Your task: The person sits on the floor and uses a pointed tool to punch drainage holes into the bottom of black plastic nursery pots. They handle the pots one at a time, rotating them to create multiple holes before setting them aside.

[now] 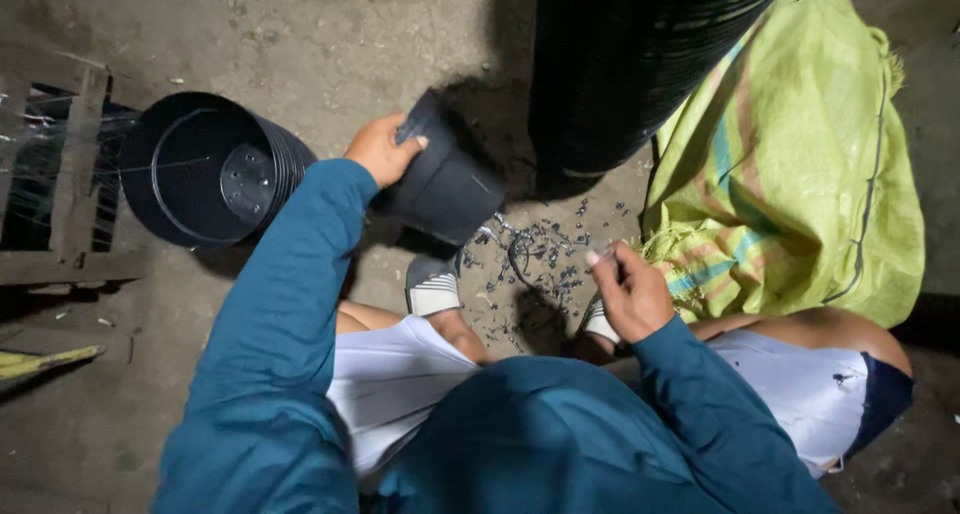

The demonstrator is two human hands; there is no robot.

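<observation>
My left hand point(383, 150) grips the rim of a black plastic pot point(447, 181), held tilted just above the concrete floor. My right hand point(628, 294) is closed around a small slim tool point(604, 253) whose shape is hard to make out, above a scatter of black plastic shavings point(545, 257) on the floor. A long curled black trimming point(518, 264) lies among the shavings. My knees, white shorts and slippered feet point(432, 286) show below the hands.
A nested stack of black pots point(215, 170) lies on its side at the left, beside a wooden frame point(70, 174). A tall stack of black pots point(625, 64) rises at top centre. A yellow-green woven sack point(800, 164) lies at the right.
</observation>
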